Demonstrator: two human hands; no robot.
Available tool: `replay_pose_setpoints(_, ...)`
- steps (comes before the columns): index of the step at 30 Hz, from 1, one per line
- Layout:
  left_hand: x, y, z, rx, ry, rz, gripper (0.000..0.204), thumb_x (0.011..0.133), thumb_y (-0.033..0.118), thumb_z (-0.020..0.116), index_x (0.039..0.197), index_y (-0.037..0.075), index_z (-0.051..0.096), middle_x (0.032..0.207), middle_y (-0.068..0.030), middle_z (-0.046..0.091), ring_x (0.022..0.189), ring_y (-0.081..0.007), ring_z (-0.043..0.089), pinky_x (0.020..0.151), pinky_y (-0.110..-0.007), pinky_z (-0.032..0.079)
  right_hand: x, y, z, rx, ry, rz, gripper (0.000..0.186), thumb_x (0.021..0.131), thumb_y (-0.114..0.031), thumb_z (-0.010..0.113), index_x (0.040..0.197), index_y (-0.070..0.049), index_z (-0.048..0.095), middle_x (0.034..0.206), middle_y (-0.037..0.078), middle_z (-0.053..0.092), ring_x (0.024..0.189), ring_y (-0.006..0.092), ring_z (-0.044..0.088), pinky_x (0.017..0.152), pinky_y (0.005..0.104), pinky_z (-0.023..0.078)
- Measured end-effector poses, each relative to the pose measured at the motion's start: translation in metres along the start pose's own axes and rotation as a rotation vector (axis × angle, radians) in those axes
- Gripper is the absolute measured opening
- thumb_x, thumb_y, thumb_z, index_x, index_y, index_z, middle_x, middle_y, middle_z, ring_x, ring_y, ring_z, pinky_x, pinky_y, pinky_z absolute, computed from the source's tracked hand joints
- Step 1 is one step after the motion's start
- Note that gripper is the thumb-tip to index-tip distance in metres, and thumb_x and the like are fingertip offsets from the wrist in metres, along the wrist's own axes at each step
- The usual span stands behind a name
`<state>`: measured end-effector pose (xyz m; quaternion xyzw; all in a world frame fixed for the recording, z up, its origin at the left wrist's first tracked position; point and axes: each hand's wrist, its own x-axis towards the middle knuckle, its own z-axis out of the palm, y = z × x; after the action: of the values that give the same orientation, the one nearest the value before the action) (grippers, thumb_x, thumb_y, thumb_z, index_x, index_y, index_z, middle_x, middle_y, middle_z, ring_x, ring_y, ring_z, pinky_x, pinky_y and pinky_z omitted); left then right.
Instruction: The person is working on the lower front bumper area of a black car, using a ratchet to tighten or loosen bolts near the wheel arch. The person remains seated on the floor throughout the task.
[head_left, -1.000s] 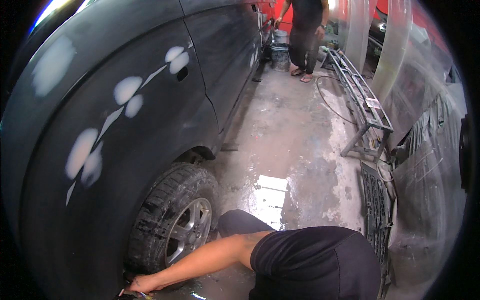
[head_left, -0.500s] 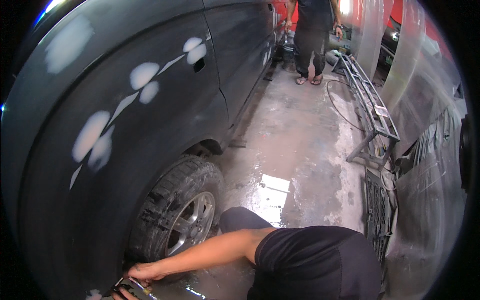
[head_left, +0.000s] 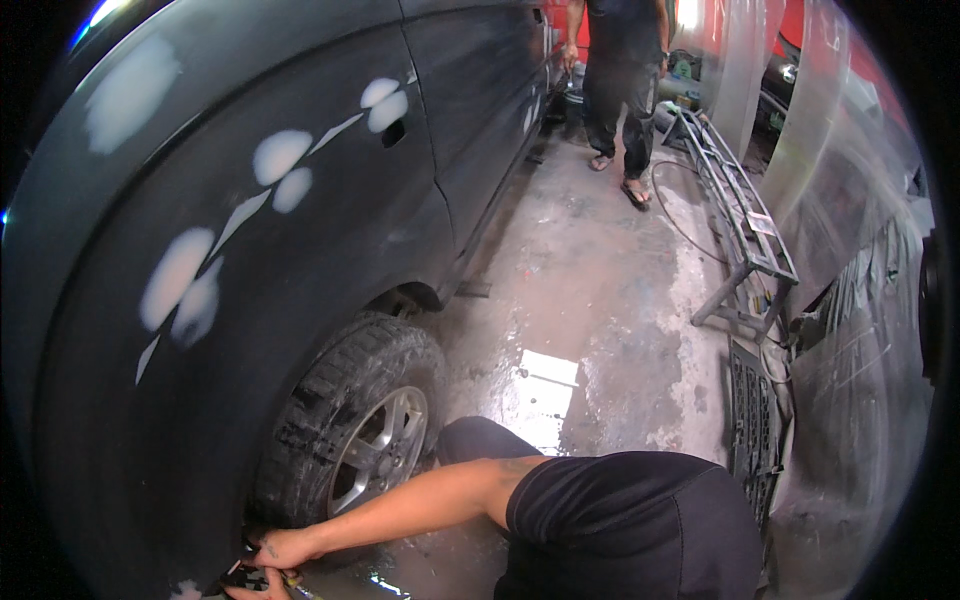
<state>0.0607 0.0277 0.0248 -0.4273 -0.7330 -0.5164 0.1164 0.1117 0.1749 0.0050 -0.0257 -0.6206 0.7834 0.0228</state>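
Observation:
My right hand (head_left: 285,548), at the end of my outstretched arm, is closed at the lower edge of the dark car body (head_left: 150,470), just behind the wheel (head_left: 310,420); a small tool with a yellowish part (head_left: 292,580) shows partly beneath it, mostly hidden. My left hand (head_left: 258,590) is mostly cut off at the lower edge, its fingers bent by a dark part (head_left: 242,574) at the panel's bottom; what it holds is hidden. The panel bears pale sanded patches (head_left: 178,278) along a crease.
A co-worker in dark clothes (head_left: 618,100) stands up the aisle beside the car. A metal frame bench (head_left: 745,245) with a hose, a black grille (head_left: 752,420) and plastic sheeting (head_left: 850,350) line the right side. The concrete floor (head_left: 560,250) is wet in places.
My left hand has come into view below my right hand. The co-worker has stepped toward me. The car has shifted slightly in the picture as the view moved.

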Motion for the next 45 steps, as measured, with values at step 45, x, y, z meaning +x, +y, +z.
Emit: replay_pose_setpoints(45, 0.003, -0.015, -0.034, -0.114, 0.155, -0.290, 0.037, 0.098, 0.019, 0.060, 0.121, -0.010, 0.064, 0.100, -0.0244, 0.070, 0.084, -0.0272, 0.063, 0.081, -0.039, 0.051, -0.008, -0.014, 0.011, 0.036, 0.123, -0.036, 0.059, 0.094, -0.057, 0.057, 0.128, -0.008, 0.058, 0.073, 0.007, 0.060, 0.061, 0.0137, 0.055, 0.051, 0.0303, 0.045)
